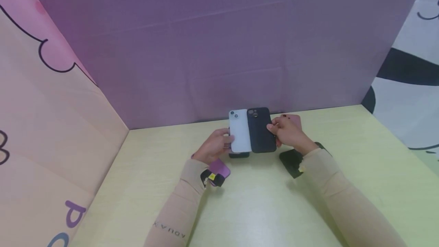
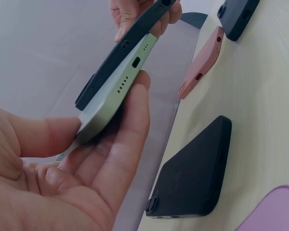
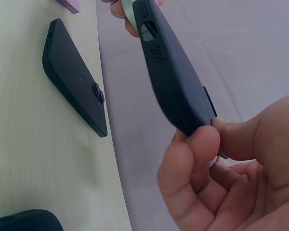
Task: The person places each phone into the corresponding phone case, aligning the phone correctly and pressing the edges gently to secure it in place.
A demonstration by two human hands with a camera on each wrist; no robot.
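On my left sleeve (image 1: 178, 216), nearest to me, I could read the letters "AQUAX", seen upside down; no other writing was legible anywhere. Just short of the white phone (image 1: 239, 130), a purple case (image 1: 219, 169) lay on the pale table (image 1: 260, 209) by my left wrist, and a dark case (image 1: 291, 161) lay half under my right wrist. My left hand (image 1: 215, 146) gripped the white phone by its left edge, thumb on one face and fingers on the other, back and lenses toward me, I judge so that its right edge stayed free. My right hand (image 1: 288, 130) pinched the black case (image 1: 261, 129) along its right side, pressing its long edge against the phone's, probably to line the two up above the table. Directly beneath the phone another dark case (image 2: 195, 173) lay flat. Beyond the phone, a pink case (image 2: 202, 62) and one more dark one (image 2: 238, 17) lay toward the purple backdrop (image 1: 219, 48).
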